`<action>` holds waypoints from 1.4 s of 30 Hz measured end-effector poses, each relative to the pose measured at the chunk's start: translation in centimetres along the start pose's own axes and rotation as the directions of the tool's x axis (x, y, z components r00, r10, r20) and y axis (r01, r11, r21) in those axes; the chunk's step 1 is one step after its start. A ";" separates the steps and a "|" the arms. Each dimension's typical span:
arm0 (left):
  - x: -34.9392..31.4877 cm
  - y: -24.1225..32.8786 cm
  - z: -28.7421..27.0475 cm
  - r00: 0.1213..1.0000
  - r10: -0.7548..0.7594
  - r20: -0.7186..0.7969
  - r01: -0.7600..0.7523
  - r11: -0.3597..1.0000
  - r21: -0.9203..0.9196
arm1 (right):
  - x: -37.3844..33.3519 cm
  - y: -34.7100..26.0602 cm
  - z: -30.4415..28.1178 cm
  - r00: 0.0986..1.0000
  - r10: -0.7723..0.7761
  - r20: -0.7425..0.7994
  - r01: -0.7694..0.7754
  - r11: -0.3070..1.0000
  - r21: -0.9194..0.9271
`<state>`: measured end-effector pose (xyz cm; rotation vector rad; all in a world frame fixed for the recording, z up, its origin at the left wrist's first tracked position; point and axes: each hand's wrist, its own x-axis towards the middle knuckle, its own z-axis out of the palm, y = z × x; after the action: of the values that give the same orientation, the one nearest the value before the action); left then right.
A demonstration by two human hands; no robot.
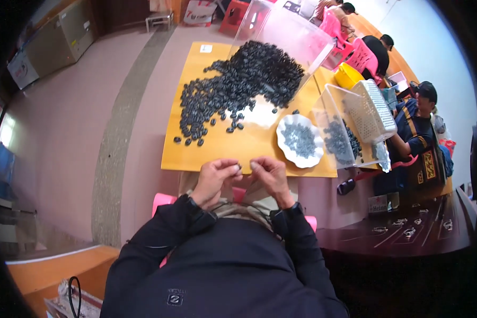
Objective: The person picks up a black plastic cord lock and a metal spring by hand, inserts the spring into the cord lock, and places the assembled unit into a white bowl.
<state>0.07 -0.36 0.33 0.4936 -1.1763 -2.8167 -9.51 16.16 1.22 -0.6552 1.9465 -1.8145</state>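
My left hand (215,179), just off the table's near edge, pinches a small dark piece between thumb and fingertips. Close beside it, my right hand (272,179) is closed in a pinch; anything between its fingertips is too small to make out. Beyond my hands, a large heap of small black oval parts (249,74) spreads over the wooden table (238,153), with a few loose ones toward me. Right of the heap stands a white scalloped plate (281,152) holding many small grey pieces.
A large clear plastic bin (307,37) lies behind the heap. To the right, a smaller clear box (323,108) holds more black parts, beside a white perforated basket (376,108). A yellow bowl (348,76) stands farther back. A co-worker (416,122) sits at the right.
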 end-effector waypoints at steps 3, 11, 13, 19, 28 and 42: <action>0.1 0.1 -0.2 1.000 -0.019 -0.022 0.017 0.998 -0.064 | 1.4 0.2 -0.6 0.997 -0.048 -0.054 0.042 0.994 -0.097; -0.1 0.0 -0.6 0.996 0.037 -0.077 -0.045 0.993 -0.106 | 6.4 0.4 0.2 0.966 -0.259 -0.019 0.198 0.781 -0.592; -0.1 0.0 -0.7 0.997 0.038 -0.071 -0.046 0.992 -0.115 | 7.6 0.4 0.7 0.935 -0.353 0.044 0.272 0.629 -0.728; 0.0 0.1 -0.8 0.996 0.031 -0.078 -0.038 0.995 -0.090 | 9.6 -0.5 3.1 0.949 -0.314 0.001 0.156 0.468 -0.870; 0.2 0.2 -1.0 0.997 0.024 -0.069 -0.029 0.997 -0.071 | 9.3 0.4 1.3 0.950 -0.302 0.079 0.233 0.516 -0.824; 0.4 0.1 -0.7 0.995 0.070 -0.077 -0.078 0.992 -0.097 | 2.3 0.8 2.2 0.997 0.015 -0.074 -0.023 0.995 -0.098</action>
<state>-0.11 -0.96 -0.13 0.5304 -1.0128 -2.7525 -10.14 13.13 0.28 -0.6074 2.0946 -1.7625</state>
